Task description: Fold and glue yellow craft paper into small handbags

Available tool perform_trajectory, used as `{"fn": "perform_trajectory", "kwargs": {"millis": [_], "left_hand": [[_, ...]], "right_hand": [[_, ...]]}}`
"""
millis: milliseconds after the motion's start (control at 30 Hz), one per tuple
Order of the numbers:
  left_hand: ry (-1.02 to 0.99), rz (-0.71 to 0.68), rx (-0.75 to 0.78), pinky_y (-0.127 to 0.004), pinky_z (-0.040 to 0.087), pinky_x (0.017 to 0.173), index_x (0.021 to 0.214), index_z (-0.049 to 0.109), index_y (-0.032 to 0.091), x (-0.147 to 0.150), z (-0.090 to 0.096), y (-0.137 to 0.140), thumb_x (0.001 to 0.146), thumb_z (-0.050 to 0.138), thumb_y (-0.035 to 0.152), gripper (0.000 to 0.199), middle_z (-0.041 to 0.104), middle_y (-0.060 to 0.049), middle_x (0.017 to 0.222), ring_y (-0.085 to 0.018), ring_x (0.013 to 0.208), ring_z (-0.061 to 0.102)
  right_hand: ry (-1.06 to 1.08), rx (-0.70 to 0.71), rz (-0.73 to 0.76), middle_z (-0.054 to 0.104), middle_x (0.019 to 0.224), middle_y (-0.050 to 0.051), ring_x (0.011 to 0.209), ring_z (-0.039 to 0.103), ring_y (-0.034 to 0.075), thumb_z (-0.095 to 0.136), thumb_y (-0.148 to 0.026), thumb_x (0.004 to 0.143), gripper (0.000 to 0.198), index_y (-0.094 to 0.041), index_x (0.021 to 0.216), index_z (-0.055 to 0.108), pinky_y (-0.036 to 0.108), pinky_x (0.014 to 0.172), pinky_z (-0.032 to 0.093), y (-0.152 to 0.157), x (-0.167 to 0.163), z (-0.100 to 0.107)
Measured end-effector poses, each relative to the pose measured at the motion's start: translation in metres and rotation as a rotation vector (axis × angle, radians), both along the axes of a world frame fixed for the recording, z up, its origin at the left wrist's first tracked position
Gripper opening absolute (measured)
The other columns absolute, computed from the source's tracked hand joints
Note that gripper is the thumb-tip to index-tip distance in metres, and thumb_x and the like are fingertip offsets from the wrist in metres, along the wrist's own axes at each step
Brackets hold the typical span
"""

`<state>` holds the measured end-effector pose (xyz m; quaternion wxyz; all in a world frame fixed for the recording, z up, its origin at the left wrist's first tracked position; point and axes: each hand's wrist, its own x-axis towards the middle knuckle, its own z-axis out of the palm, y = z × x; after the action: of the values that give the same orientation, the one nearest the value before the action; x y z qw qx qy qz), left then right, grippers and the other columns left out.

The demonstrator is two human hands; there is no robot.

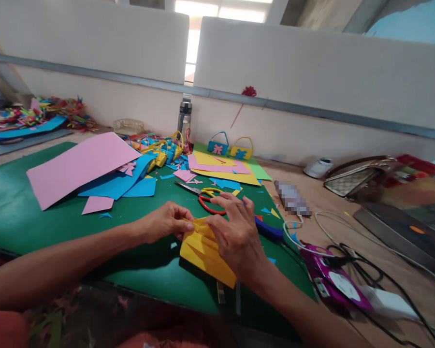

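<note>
My two hands were both grasping the yellow piece [203,253] at the lower centre of the frame: my left hand [172,221] pinched its upper left corner, and my right hand [235,232] gripped its upper right part. It was creased and tilted, over the green mat [141,270]. The scissors [189,188] lay just above my hands, and a blue handle [270,231] lay right of my right hand. A pink sheet [85,166] overlapped blue sheets at left of centre. Two small bags [218,147] stood against the wall [293,135], upper centre.
</note>
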<state>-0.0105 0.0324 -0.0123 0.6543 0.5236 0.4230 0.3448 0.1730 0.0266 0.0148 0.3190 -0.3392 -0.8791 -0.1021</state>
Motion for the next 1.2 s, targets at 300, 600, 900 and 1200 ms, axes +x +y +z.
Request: {"fn": "perform_trajectory", "kwargs": {"millis": [300, 600, 900, 1200], "left_hand": [[0.063, 0.057, 0.094, -0.022, 0.039, 0.052, 0.065, 0.061, 0.012, 0.006, 0.000, -0.005, 0.060, 0.067, 0.027, 0.017, 0.056, 0.001, 0.058, -0.009, 0.052, 0.048], [0.184, 0.045, 0.246, -0.021, 0.038, 0.055, 0.065, 0.064, 0.012, 0.007, -0.001, -0.008, 0.064, 0.060, 0.024, 0.012, 0.057, 0.001, 0.060, -0.009, 0.056, 0.046], [0.156, 0.047, 0.208, -0.021, 0.035, 0.050, 0.067, 0.063, 0.012, 0.004, -0.008, -0.004, 0.063, 0.063, 0.028, 0.017, 0.056, 0.000, 0.058, -0.009, 0.054, 0.044], [0.122, 0.158, 0.240, -0.020, 0.037, 0.050, 0.059, 0.058, 0.012, -0.001, 0.003, 0.002, 0.060, 0.062, 0.023, 0.012, 0.056, 0.001, 0.057, -0.009, 0.052, 0.047]], "right_hand": [[-0.139, -0.070, 0.005, 0.054, 0.122, 0.008, 0.124, 0.033, 0.030, 0.048, -0.014, 0.080, 0.021, -0.021, 0.074, 0.067, 0.055, 0.097, 0.015, -0.006, -0.001, -0.004], [-0.125, -0.075, 0.010, 0.055, 0.120, 0.006, 0.123, 0.033, 0.030, 0.055, -0.022, 0.080, 0.014, -0.024, 0.072, 0.066, 0.056, 0.096, 0.013, -0.005, -0.001, -0.006], [-0.149, -0.068, 0.037, 0.056, 0.120, 0.008, 0.123, 0.036, 0.028, 0.051, -0.022, 0.082, 0.015, -0.021, 0.075, 0.064, 0.049, 0.096, 0.021, -0.009, -0.002, -0.004], [-0.487, 0.023, -0.487, 0.068, 0.088, 0.011, 0.084, 0.060, 0.025, 0.052, -0.020, 0.082, 0.020, -0.013, 0.100, 0.058, 0.035, 0.078, 0.035, 0.013, 0.072, 0.005]]}}
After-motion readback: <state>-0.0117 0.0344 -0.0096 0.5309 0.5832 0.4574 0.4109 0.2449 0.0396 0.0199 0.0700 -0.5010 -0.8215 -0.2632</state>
